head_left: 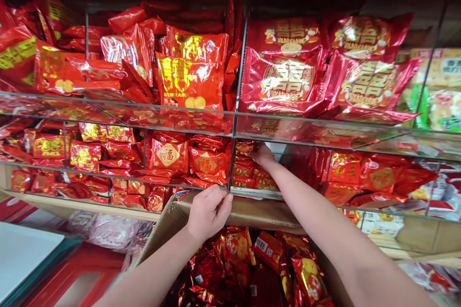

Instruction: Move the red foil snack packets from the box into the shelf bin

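Observation:
My left hand (209, 211) is closed over the far rim of a cardboard box (248, 213), right under the front edge of a clear shelf bin. The box holds several small red and gold snack packets (268, 249). My right hand (262, 154) reaches up into a lower clear bin (252, 194) and rests on a stack of small red packets (248, 172); its fingers are hidden behind the shelf edge and the packets.
Clear acrylic bins in two rows hold red foil snack bags: large gold-printed bags (189, 81) upper middle, bigger red bags (288, 76) upper right, small packets (169, 156) lower left. A wooden shelf edge (72, 206) runs below. A white surface (21, 254) lies bottom left.

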Action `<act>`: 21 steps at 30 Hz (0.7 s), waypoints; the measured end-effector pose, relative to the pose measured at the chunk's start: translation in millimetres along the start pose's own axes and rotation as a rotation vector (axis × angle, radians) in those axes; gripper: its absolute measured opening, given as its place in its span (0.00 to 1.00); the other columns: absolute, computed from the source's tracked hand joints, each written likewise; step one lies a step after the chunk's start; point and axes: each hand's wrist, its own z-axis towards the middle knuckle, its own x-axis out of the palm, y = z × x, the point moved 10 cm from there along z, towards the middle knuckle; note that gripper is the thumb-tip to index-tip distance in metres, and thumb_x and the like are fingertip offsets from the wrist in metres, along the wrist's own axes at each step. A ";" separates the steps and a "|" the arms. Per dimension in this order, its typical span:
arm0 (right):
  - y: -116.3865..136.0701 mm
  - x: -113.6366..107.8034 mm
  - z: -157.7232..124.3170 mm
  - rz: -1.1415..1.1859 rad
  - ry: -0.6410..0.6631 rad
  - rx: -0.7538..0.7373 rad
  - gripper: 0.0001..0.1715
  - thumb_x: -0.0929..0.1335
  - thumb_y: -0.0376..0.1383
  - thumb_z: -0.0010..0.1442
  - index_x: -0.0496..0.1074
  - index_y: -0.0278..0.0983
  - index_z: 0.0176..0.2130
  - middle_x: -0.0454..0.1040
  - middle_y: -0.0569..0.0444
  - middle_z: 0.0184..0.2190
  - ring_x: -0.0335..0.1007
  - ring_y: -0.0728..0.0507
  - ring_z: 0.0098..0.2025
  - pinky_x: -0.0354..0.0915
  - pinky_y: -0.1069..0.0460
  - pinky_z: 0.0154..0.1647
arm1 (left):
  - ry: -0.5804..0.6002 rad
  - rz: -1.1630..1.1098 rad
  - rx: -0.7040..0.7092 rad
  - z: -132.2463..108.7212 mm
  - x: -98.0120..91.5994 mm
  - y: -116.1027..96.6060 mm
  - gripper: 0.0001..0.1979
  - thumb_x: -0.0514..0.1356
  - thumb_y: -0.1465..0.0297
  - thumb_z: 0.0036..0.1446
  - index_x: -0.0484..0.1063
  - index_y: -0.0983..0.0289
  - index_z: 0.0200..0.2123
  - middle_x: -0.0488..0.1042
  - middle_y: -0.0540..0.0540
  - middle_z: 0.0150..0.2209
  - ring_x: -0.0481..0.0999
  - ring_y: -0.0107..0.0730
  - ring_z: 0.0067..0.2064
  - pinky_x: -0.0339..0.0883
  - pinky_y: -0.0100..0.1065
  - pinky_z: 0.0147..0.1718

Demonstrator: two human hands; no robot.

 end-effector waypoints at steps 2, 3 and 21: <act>-1.6 0.6 0.2 0.015 -0.008 -0.005 0.22 0.68 0.36 0.42 0.64 0.34 0.40 0.73 0.47 0.35 0.69 0.43 0.37 0.62 0.54 0.32 | 0.002 0.004 0.022 -0.2 0.7 -0.4 0.08 0.51 0.74 0.52 0.62 0.64 0.22 0.58 0.48 0.19 0.59 0.24 0.23 0.55 0.26 0.23; -2.2 0.8 -0.1 0.022 -0.010 -0.006 0.22 0.68 0.35 0.42 0.65 0.34 0.39 0.73 0.48 0.35 0.69 0.43 0.36 0.62 0.54 0.31 | 0.005 0.008 0.038 -0.3 1.3 -0.9 0.08 0.51 0.74 0.52 0.63 0.64 0.22 0.59 0.48 0.19 0.59 0.24 0.23 0.55 0.26 0.23; 39.9 -55.6 -266.0 0.073 0.089 -0.787 0.09 0.59 0.32 0.55 0.67 0.37 0.34 0.69 0.52 0.31 0.64 0.47 0.35 0.61 0.52 0.37 | 0.183 -0.051 0.170 -24.2 7.2 -30.6 0.08 0.49 0.70 0.54 0.66 0.65 0.27 0.66 0.52 0.24 0.66 0.27 0.28 0.61 0.29 0.30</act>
